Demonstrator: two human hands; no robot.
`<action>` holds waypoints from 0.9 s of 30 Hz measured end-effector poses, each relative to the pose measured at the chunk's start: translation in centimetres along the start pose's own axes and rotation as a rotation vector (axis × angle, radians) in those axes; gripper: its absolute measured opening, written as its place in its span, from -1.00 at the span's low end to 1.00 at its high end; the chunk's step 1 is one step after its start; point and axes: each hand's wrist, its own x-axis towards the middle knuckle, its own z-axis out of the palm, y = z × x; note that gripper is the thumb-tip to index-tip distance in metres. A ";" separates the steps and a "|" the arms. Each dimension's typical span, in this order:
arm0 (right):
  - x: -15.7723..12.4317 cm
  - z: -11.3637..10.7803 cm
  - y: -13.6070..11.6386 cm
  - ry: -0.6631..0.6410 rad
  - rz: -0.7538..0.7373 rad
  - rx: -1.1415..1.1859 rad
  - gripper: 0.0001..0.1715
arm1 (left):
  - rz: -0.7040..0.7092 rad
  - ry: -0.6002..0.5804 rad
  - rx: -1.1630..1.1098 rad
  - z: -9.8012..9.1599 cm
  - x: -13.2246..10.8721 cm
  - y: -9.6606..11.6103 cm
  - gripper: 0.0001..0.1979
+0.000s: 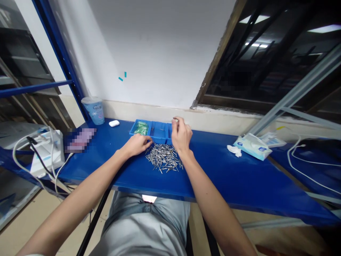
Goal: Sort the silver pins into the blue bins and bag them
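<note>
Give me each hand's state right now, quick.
Left hand: curled, fingertips at the edge of the pile of metal pins; hold cannot be told.
Right hand: raised over the blue tray, fingers pinched; contents cannot be told.

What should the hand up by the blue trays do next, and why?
Probably lower the right hand a little and let go over the blue trays. Its fingertips are pinched just above the trays, though what they hold is too small to see. The left hand rests at the edge of the pile of metal pins, ready for another.
</note>
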 end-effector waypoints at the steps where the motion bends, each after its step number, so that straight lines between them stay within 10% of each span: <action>1: 0.1 0.1 0.1 -0.052 -0.007 -0.018 -0.55 | -0.010 -0.008 0.009 0.0 0.0 0.0 -0.72; 17: -1.8 0.5 0.2 -0.266 -0.169 -0.004 -0.67 | 0.068 -0.051 0.355 1.3 1.1 0.1 -0.64; 27: -2.3 0.4 0.0 -0.449 -0.303 0.106 -0.76 | 0.034 0.141 0.053 1.1 -0.2 0.2 -0.69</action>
